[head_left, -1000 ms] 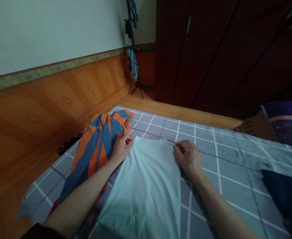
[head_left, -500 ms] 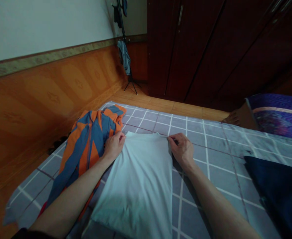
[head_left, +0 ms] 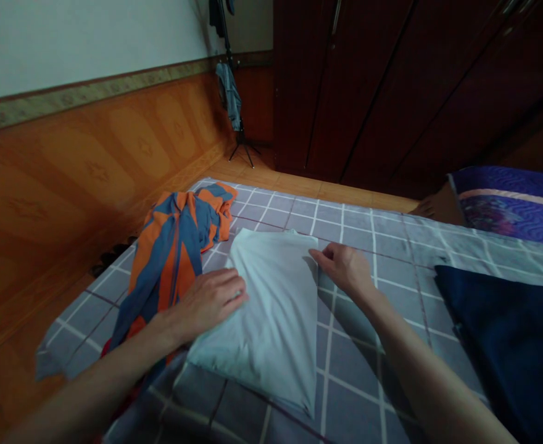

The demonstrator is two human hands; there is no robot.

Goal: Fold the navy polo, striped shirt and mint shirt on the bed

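A pale, light-coloured garment (head_left: 276, 314) lies folded into a long shape on the grey checked bedsheet (head_left: 350, 376). My left hand (head_left: 216, 300) is over its left edge, fingers loosely curved and a little apart, holding nothing. My right hand (head_left: 343, 265) is at the garment's upper right edge, its thumb and forefinger near the cloth; whether they pinch it is not clear. Left of the garment, an orange and blue striped garment (head_left: 176, 246) lies in a loose heap, partly behind my left forearm.
Dark navy folded cloth (head_left: 512, 333) lies on the right of the bed. Beyond the bed stand a dark wooden wardrobe (head_left: 345, 92) and a coat rack (head_left: 227, 43) with clothes. A purple patterned item (head_left: 516, 203) is at the far right. An orange tiled wall (head_left: 91, 160) runs along the left.
My left hand has let go of the garment's far left corner and moved nearer, down its left side. My right hand has shifted slightly. The garment's near edge now shows higher in view.
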